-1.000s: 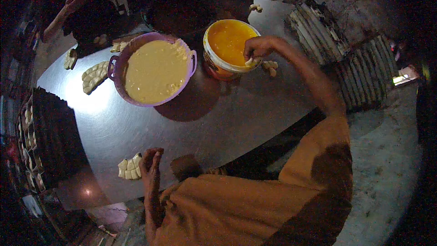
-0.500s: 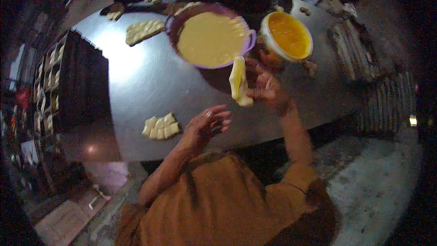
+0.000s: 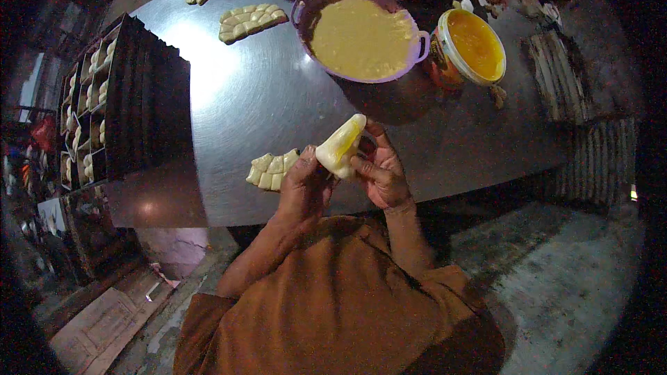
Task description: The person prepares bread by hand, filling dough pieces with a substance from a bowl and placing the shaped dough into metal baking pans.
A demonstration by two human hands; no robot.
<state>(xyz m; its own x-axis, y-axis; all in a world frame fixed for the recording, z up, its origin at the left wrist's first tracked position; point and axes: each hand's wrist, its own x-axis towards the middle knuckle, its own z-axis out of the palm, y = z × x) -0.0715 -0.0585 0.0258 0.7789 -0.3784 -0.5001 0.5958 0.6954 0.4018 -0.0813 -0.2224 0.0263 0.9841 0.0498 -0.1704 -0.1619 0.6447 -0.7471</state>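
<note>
Both hands meet over the near edge of the metal table [image 3: 278, 97], closed around one piece of dough [image 3: 340, 146]. The left hand [image 3: 304, 191] grips its lower end with fingers curled over it, and the right hand [image 3: 381, 170] pinches its side between thumb and fingers. The dough piece is pale, long and tapering, with a yellow smear along its upper face, and it stands tilted with the narrow tip pointing away from the person.

Just beside the dough, toward the left hand, a small cluster of cut dough pieces [image 3: 272, 169] lies flat on the table. Farther from the dough, across the table, stands a wide purple basin [image 3: 361, 38] filled with pale yellow batter. To the right of the basin, almost touching it, is a round tub [image 3: 472, 47] of deeper orange-yellow fat. To the left of the basin lies another row of shaped dough pieces [image 3: 249, 21]. A dark rack of trays [image 3: 132, 97] holding more small pieces stands at the table's left end, well apart from the dough in hand.
</note>
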